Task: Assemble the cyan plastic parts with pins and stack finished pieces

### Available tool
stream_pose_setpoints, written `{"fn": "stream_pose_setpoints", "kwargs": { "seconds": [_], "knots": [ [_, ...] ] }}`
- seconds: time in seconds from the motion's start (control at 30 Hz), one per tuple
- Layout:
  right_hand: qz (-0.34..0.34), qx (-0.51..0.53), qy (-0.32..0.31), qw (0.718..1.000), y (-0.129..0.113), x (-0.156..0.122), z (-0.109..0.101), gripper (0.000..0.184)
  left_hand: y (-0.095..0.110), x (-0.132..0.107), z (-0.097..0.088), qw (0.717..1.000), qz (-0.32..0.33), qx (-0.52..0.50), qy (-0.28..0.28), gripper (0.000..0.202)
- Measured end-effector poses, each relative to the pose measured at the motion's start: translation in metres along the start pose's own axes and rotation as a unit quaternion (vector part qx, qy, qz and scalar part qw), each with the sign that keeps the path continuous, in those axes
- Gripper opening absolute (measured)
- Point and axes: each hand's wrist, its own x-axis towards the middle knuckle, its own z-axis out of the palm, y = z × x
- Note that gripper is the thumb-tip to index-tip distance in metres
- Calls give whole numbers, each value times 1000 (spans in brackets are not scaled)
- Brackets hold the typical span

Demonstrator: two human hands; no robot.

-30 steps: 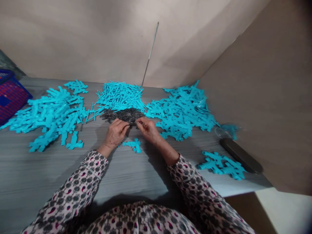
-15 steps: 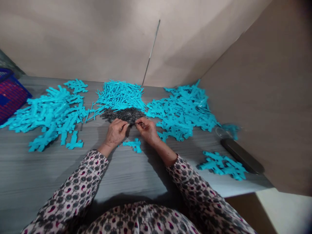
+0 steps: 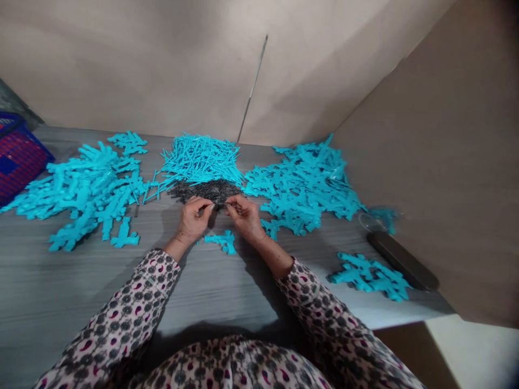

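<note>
My left hand (image 3: 190,221) and my right hand (image 3: 245,216) meet at the near edge of a heap of small dark metal pieces (image 3: 206,189). Both hands have their fingertips pinched together; what they pinch is too small to make out. Behind that heap lies a pile of thin turquoise plastic sticks (image 3: 198,158). A single turquoise plastic part (image 3: 222,240) lies on the grey table (image 3: 60,292) between my wrists.
Large piles of turquoise cross-shaped parts lie at the left (image 3: 87,189) and right (image 3: 302,186), a smaller group (image 3: 371,275) near the right edge. A dark oval object (image 3: 401,260) sits beside the right wall. A purple-blue basket (image 3: 18,159) stands far left.
Both hands stay at the dark heap, their fingertips drawn slightly closer together. Nothing else has moved.
</note>
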Motion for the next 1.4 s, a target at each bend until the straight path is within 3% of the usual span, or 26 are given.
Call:
{"fn": "stream_pose_setpoints", "kwargs": {
  "seconds": [0.1, 0.2, 0.47, 0.73, 1.07, 1.4],
  "knots": [
    [-39, -12, 4, 999, 0, 1, -2, 12, -3, -1, 1, 999, -11, -17, 27, 12],
    [-32, -3, 7, 999, 3, 2, -2, 11, -3, 0, 2, 999, -11, -30, 31, 8],
    [110, 161, -17, 981, -7, 0, 1, 20, -2, -1, 3, 998, -16, -39, 52, 6],
    [191, 223, 15, 956, -9, 4, -1, 21, -2, -1, 2, 998, -29, -27, 42, 5],
    [227, 293, 13, 929, -21, 1, -1, 20, -1, -2, 3, 999, -9, -28, 39, 6],
    [187, 252, 0, 950, -9, 2, -2, 23, 3, 0, -1, 999, 7, -18, -34, 16]
  ]
}}
